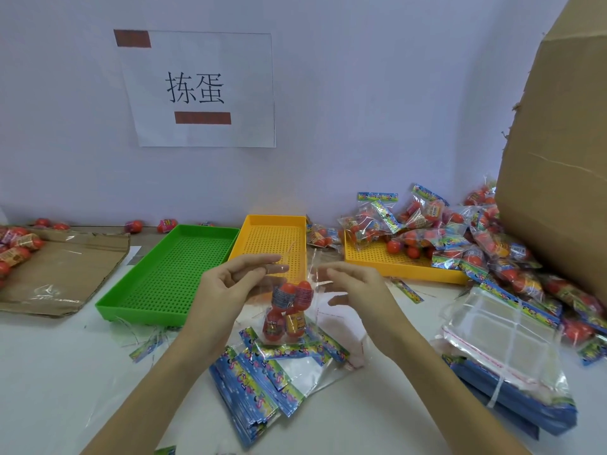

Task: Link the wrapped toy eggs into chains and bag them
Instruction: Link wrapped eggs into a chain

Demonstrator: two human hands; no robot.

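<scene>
Clear bag held open-side up, eggs already inside

Blue printed header cards [253,385] lay nearest to the person in a loose pile on the white table [65,372], with a bundle of empty clear bags [492,343] to the right of them. Just above the cards, both hands held one clear plastic bag [295,300] in the air. The left hand [230,284] pinched the bag's upper edge between thumb and fingers. The right hand [354,287] had its fingers curled at the other side of the mouth; it seemed to grip the film, but the clear plastic made the contact hard to confirm. Inside the bag hung a small chain of red wrapped toy eggs [287,310], about four of them.

I judged that the bagging step was in hand and the eggs were in. The next move would call for closing the mouth, probably with a header card, while the eggs stay at the bottom.

Farther back stood a green perforated tray [147,290] and a yellow tray [253,221], both without eggs. Right of them, finished bagged eggs [460,238] were heaped over another yellow tray [394,269], beside a cardboard box [558,159].
</scene>
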